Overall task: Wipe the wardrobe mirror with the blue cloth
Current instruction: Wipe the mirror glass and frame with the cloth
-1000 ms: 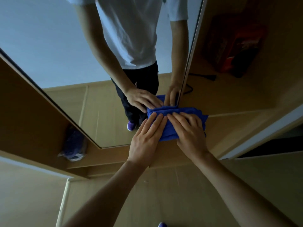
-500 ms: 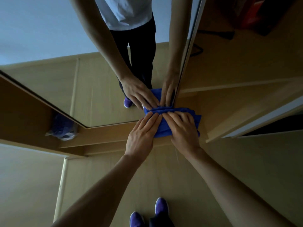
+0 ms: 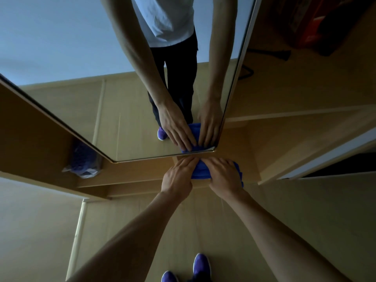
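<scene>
Both arms reach forward and down, nearly straight, and meet at the folded blue cloth (image 3: 200,169). The cloth lies against the wooden door panel (image 3: 142,171) just under the bottom edge of the wardrobe mirror (image 3: 61,47), close to the mirror's bottom right corner.

The left hand (image 3: 179,176) lies flat on the left part of the cloth. Its fingers are straight and close together, and their tips reach up to the mirror's lower edge. The right hand (image 3: 223,176) is spread flat over the right part, fingers also straight and angled toward the left hand, so the two sets of fingertips nearly meet. A strip of cloth shows between the hands and another past the right hand's outer side. Neither hand curls round the cloth; both press on it with the palm.

The mirror reflects the two forearms, the hands and the cloth. A pair of purple shoes (image 3: 201,265) stands on the floor below. A plastic bag (image 3: 85,161) lies inside the wardrobe to the left.
</scene>
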Demonstrator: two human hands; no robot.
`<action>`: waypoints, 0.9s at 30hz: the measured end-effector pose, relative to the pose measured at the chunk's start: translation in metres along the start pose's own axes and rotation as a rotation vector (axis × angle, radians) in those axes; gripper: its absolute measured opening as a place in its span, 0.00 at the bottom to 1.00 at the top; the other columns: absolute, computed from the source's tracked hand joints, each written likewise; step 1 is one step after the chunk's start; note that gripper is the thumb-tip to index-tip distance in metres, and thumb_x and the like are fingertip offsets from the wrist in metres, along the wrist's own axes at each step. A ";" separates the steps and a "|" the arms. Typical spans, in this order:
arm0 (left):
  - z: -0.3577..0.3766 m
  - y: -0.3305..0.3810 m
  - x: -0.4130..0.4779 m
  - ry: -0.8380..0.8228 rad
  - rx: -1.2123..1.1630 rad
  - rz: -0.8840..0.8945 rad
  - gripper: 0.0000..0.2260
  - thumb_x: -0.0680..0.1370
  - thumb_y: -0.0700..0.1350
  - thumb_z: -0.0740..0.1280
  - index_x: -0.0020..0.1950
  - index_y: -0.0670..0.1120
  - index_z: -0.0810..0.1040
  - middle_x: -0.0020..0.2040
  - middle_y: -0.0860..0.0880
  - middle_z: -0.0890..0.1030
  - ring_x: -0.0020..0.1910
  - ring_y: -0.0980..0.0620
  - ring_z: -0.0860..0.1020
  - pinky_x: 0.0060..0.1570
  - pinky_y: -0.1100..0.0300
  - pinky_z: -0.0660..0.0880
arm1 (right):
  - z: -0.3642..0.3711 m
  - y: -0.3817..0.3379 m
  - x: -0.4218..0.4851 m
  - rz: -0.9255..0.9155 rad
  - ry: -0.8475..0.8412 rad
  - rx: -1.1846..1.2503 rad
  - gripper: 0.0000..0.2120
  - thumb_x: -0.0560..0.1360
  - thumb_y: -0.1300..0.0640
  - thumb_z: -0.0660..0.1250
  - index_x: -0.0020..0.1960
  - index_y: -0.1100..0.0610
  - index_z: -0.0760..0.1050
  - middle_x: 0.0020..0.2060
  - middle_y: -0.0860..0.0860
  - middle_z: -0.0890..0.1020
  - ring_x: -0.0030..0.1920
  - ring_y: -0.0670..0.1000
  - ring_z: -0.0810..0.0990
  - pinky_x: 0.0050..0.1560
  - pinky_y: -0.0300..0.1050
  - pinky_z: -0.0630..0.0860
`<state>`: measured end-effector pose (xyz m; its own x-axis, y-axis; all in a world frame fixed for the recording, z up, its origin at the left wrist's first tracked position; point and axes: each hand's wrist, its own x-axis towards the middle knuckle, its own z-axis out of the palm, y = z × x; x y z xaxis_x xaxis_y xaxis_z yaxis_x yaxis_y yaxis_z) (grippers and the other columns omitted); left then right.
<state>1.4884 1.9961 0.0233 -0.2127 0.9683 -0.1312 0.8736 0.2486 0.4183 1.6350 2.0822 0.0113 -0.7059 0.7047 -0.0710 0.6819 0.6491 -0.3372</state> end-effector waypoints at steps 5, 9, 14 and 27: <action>-0.015 0.004 -0.038 0.032 -0.027 0.012 0.35 0.77 0.35 0.65 0.81 0.54 0.62 0.79 0.57 0.66 0.77 0.54 0.64 0.69 0.57 0.71 | -0.010 -0.020 -0.027 -0.019 0.017 0.032 0.30 0.72 0.65 0.69 0.71 0.46 0.71 0.63 0.43 0.78 0.65 0.50 0.75 0.67 0.49 0.69; -0.037 0.017 -0.070 0.118 -0.071 0.023 0.33 0.76 0.34 0.66 0.78 0.55 0.67 0.75 0.57 0.70 0.75 0.55 0.67 0.64 0.59 0.75 | -0.027 -0.040 -0.049 -0.027 0.024 0.070 0.30 0.71 0.61 0.70 0.71 0.45 0.70 0.62 0.41 0.78 0.64 0.48 0.75 0.67 0.46 0.69; -0.091 0.039 -0.093 0.269 -0.071 0.117 0.27 0.77 0.39 0.66 0.75 0.55 0.71 0.72 0.57 0.72 0.71 0.55 0.70 0.62 0.60 0.76 | -0.078 -0.063 -0.057 -0.067 0.114 0.119 0.28 0.74 0.53 0.71 0.72 0.44 0.69 0.65 0.39 0.77 0.65 0.44 0.74 0.67 0.43 0.69; -0.267 0.093 -0.098 0.638 -0.025 0.271 0.24 0.76 0.45 0.60 0.72 0.49 0.74 0.71 0.51 0.74 0.71 0.48 0.72 0.59 0.52 0.80 | -0.258 -0.136 -0.026 -0.263 0.477 -0.002 0.28 0.73 0.57 0.74 0.71 0.50 0.72 0.62 0.46 0.79 0.63 0.51 0.77 0.67 0.48 0.72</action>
<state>1.4735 1.9312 0.3153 -0.2109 0.8200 0.5321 0.9236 -0.0112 0.3833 1.6097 2.0493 0.3012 -0.6879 0.5698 0.4496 0.4945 0.8214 -0.2843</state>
